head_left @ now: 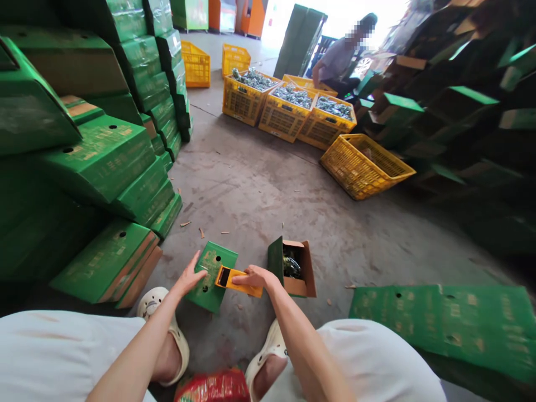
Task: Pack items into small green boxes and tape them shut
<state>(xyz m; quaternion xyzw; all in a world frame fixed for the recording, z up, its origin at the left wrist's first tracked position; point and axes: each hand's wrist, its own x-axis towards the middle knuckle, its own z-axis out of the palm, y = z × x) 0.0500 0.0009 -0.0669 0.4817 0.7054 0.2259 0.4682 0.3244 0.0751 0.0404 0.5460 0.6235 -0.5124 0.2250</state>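
My right hand [256,276] is closed around a flat orange hand tool with a dark end [248,283]; its exact kind is hard to make out. The tool's dark end lies over the right side of a small green carton [214,261] on the floor. My left hand [189,277] rests at the carton's left edge, fingers stretched and thumb apart. Right of my right hand stands an open green and brown carton [310,271], with a shiny plastic-wrapped item [292,268] inside.
Green cartons [113,156] are stacked high at left; more pile up at right, blurred. A long green carton [444,324] lies near my right knee. Yellow crates [280,114] hold shiny packets, beside a tilted yellow crate [355,173]. Behind them sits a person [335,61]. A red package [213,385] lies between my feet.
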